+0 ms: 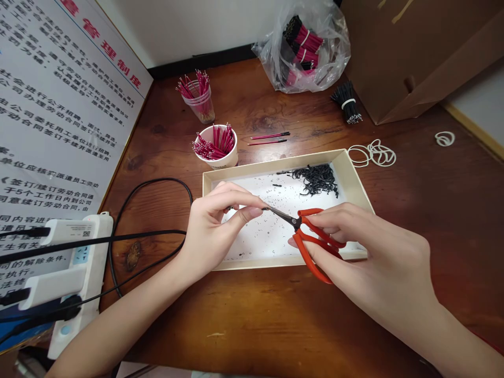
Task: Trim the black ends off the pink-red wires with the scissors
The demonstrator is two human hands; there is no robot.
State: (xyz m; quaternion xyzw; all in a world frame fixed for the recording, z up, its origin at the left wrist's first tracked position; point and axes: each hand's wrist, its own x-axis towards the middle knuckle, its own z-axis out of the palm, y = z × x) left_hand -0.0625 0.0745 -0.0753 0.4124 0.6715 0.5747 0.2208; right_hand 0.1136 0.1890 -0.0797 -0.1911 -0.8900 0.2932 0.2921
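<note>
My left hand (214, 226) pinches a thin dark wire, mostly hidden between thumb and forefinger, right at the blade tips of the red-handled scissors (311, 236). My right hand (366, 252) holds those scissors, with its fingers through the red handles. Both hands hover over a cream cardboard tray (275, 262) lined with white paper (268, 236). Tiny dark clippings are scattered across the paper, and a heap of short black wire pieces (315, 179) lies at the tray's far end.
Behind the tray stand a white cup of red-sleeved wires (216, 146) and a clear cup of more (199, 100). Further back are a plastic bag of wire bundles (303, 52), a black bundle (346, 101) and rubber bands (372, 155). A power strip (74, 262) and black cables lie at left.
</note>
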